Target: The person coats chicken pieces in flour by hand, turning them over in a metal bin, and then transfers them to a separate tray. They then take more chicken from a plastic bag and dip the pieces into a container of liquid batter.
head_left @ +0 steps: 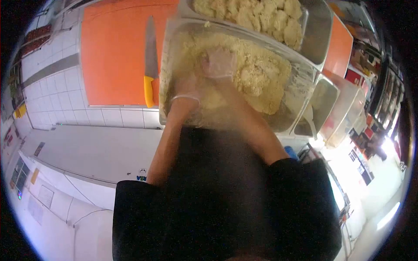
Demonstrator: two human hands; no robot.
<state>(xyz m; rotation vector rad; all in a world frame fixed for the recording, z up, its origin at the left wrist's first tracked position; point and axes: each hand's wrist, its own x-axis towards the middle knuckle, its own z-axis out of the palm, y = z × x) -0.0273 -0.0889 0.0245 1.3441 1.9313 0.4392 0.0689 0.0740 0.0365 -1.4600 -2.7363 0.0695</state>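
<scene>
Crumb mix (261, 76), pale and lumpy, fills a clear tub (300, 87) at the near edge of the counter, close enough for both bare forearms to reach in. The gloved left hand (186, 89) is sunk wrist-deep in it and blurred; I cannot tell how its fingers stand. The gloved right hand (218, 63) lies palm down further in, fingers bent into the crumbs, grip unclear. Beside the tub a knife (150, 61) lies flat on an orange board (113, 52). Beyond, a metal tray (318, 35) holds coated pieces (257, 15).
</scene>
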